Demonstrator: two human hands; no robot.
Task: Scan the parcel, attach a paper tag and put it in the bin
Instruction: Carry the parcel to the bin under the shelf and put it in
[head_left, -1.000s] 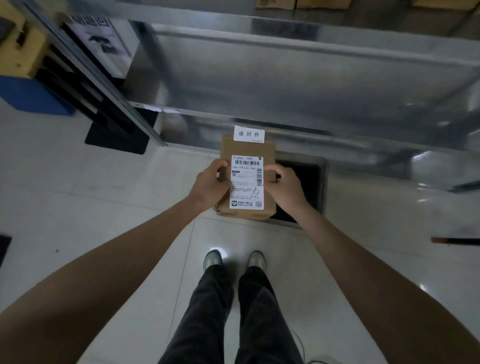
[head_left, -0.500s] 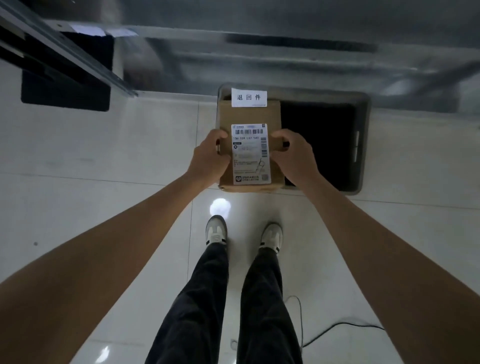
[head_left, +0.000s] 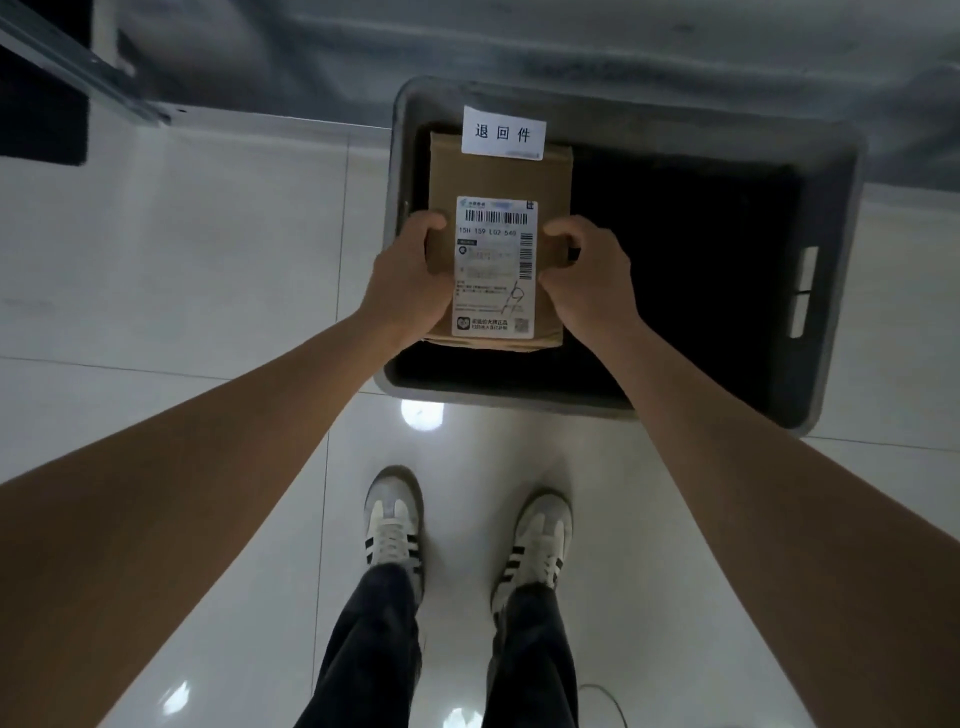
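**Tagged parcel held over the left part of the grey bin**

A brown cardboard parcel (head_left: 498, 176) is held flat, label side up, in the upper centre of the frame. It is gripped by both hands: the left hand (head_left: 410, 283) is closed on its left edge, with the thumb laid over the top face beside the label, and the right hand (head_left: 589, 283) is closed on its right edge, with the thumb curled onto the top face. The fingers beneath the parcel are hidden.

A white shipping label (head_left: 494, 266) with a barcode and printed lines is seen on the top face, between the two thumbs. A white paper tag (head_left: 503, 133) with three printed characters is fixed at the parcel's far edge and overhangs it slightly.

The parcel is seen over the left part of a grey bin (head_left: 826, 384), which occupies the upper right of the frame and stands on a glossy white tiled floor (head_left: 182, 260). The bin's inside is dark, so it cannot be told whether the parcel rests on anything or is held clear of the bottom.

At the bottom centre, two light shoes with dark stripes (head_left: 392, 519) and dark trousers (head_left: 363, 649) are seen. A metal rail (head_left: 78, 67) runs across the upper left corner.
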